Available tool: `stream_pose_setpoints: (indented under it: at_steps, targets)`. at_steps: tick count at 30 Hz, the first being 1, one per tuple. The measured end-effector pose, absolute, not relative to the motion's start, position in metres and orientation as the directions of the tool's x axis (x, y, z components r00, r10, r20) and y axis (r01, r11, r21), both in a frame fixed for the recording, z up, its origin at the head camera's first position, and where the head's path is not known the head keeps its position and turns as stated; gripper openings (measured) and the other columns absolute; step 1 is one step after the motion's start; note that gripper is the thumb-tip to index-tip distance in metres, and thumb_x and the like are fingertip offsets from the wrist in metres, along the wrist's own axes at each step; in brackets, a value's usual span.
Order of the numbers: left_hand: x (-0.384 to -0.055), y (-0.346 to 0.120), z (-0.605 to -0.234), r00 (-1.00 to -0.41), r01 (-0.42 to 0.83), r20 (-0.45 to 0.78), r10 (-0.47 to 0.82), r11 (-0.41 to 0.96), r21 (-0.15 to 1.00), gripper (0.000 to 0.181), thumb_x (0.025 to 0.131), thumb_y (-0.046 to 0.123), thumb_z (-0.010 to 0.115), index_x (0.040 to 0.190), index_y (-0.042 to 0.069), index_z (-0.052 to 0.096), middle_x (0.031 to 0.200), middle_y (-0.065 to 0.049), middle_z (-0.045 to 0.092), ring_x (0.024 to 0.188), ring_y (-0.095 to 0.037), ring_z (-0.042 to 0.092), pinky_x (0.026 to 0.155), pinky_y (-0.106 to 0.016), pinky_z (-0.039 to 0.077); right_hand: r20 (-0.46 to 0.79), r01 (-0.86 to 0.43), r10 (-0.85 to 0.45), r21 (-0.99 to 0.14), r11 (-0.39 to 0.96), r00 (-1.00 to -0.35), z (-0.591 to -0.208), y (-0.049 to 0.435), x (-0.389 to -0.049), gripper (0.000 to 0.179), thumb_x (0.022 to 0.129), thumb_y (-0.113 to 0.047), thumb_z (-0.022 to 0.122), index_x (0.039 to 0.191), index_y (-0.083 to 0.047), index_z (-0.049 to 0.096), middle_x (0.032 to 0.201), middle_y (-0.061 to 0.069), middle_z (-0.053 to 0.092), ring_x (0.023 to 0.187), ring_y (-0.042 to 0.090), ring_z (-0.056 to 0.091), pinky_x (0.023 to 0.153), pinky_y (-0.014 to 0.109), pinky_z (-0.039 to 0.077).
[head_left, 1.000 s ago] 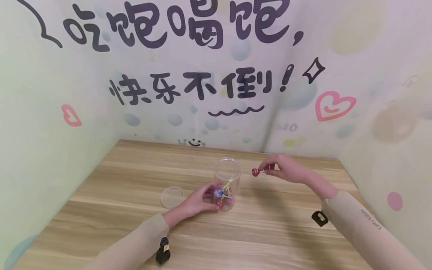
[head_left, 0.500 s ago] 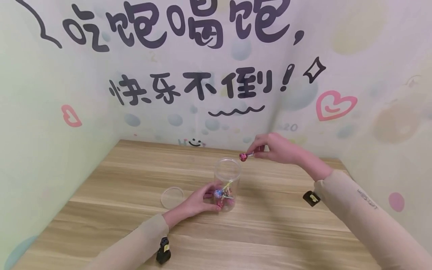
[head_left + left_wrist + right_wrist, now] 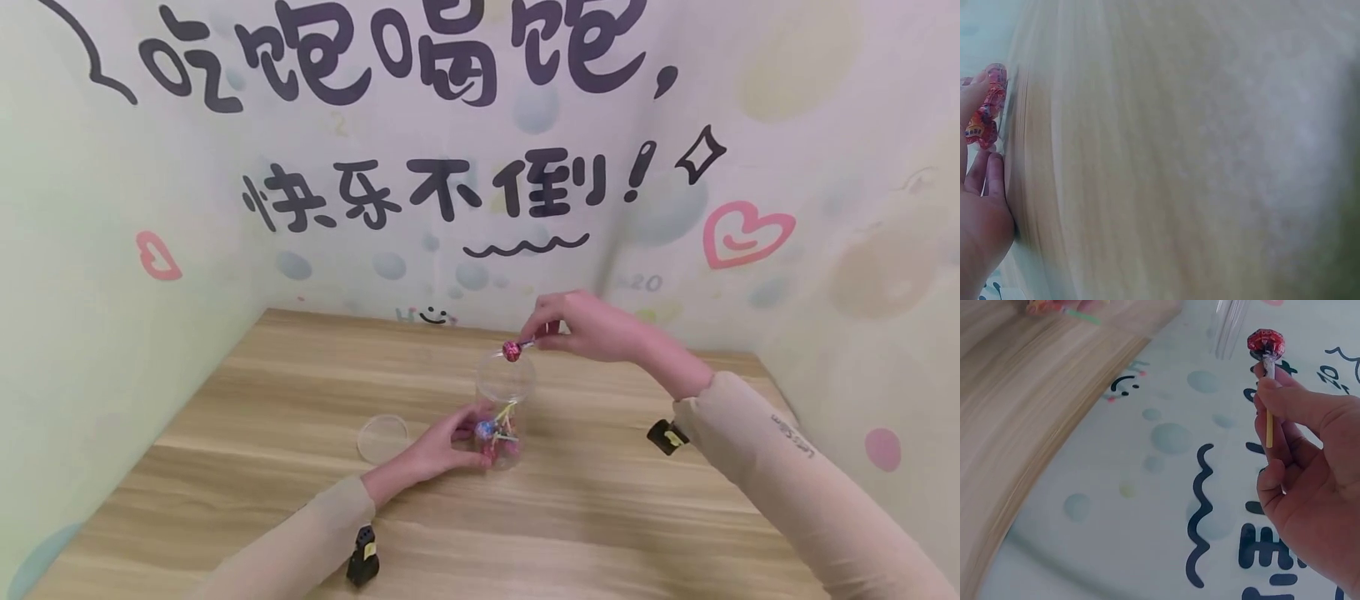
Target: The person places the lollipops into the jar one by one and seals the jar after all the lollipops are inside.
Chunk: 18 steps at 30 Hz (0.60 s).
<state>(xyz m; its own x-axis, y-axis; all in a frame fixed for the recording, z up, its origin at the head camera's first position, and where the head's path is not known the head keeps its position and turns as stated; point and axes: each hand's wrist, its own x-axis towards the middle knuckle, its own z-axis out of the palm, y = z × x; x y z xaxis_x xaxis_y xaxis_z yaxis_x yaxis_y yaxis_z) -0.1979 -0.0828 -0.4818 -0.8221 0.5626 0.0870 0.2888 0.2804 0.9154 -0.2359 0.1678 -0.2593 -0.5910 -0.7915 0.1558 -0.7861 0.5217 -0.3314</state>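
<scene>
A clear plastic jar stands upright and uncovered on the table. Several lollipops lie in its lower part, one wrapped in blue, others in red and pink. My left hand holds the jar low on its left side, thumb in front and fingers behind. Over the jar's rim, my right hand pinches a lollipop with a red wrapper by its stick. That lollipop's head points left, above the opening. In the left wrist view, red-wrapped candies show beside the left hand's fingers.
A round clear lid lies on the wooden table, left of the jar behind the left forearm. Behind the table rises a wall with black lettering and painted dots.
My right hand has moved left and up with the red lollipop, from beside the jar to over its rim. The left hand and the jar have stayed in place.
</scene>
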Motion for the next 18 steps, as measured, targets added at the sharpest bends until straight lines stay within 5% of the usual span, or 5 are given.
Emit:
stream_pose_setpoints:
  at_steps: [18]
  targets:
    - [-0.198,-0.083,-0.48,-0.826,0.29,0.085,0.558,0.29,0.912,0.082,0.081,0.018,0.081,0.15,0.008,0.038,0.142,-0.014,0.054,0.128,-0.029,0.054,0.11,-0.039,0.047,0.094,-0.792,-0.824,-0.355,0.497,-0.559,-0.279,0.142,-0.223,0.019,0.09,-0.002,0.067,0.103,-0.012,0.076,0.095,0.001,0.071,0.083,0.008,0.059,0.075,0.025,0.056]
